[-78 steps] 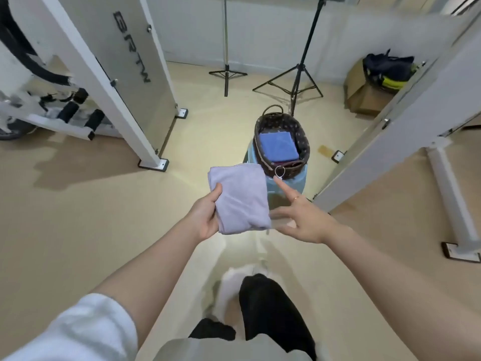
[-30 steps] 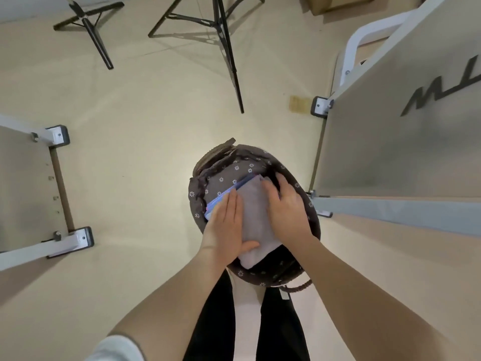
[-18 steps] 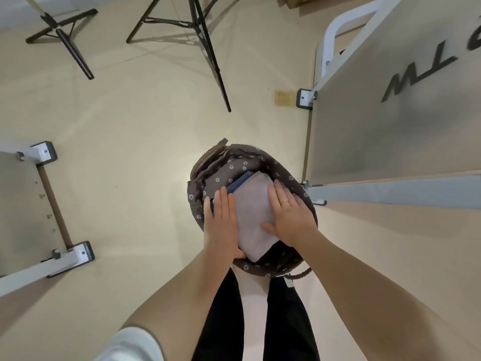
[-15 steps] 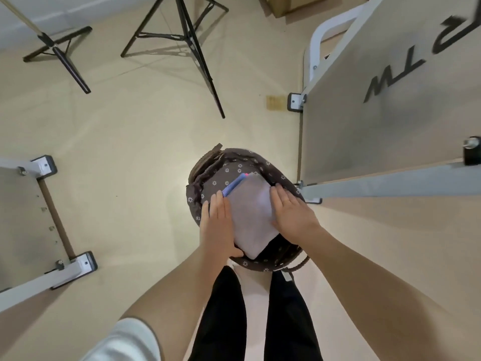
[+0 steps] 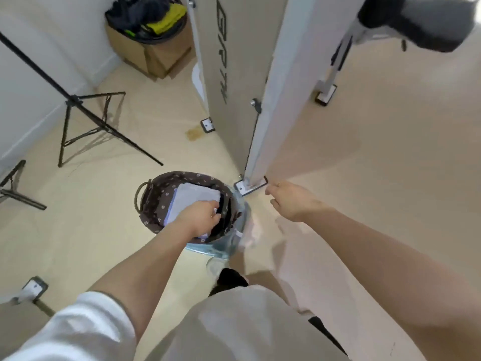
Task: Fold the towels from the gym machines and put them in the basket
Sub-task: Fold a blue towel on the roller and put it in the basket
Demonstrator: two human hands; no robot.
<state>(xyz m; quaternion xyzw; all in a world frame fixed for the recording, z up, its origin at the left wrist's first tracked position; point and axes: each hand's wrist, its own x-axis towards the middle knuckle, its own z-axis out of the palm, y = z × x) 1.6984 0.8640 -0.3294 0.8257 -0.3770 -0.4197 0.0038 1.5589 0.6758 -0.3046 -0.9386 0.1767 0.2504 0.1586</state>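
While the left hand (image 5: 199, 217) sits on the near end of the folded lavender towel (image 5: 194, 198), its fingers (image 5: 212, 204) curl down over the towel's right edge; can't tell if that's a pinch or just a press. Right hand (image 5: 291, 200) is off to the side of the basket (image 5: 156, 201), well clear of it, fingers loosely bent, holding nothing.

Risks, my read:
- If those left fingers are gripping the edge, lifting away drags the top layer and opens the fold.
- Basket rides on a pale blue stool (image 5: 221, 247), not on the floor. A downward shove on the near side could tip or slide it off; nothing steadies it with the right hand away.
- Towel lies slightly skewed against the dark liner, so a corner may hang up on the rim.

Containers:
- Basket: brown flowered liner, lavender towel on top directly under the left fingers, a blue sliver showing beneath it at the near edge, probably another towel.
- Cardboard box (image 5: 153, 56) far beyond the fingers by the wall: dark bag (image 5: 145, 15) with yellow-green bits on top.
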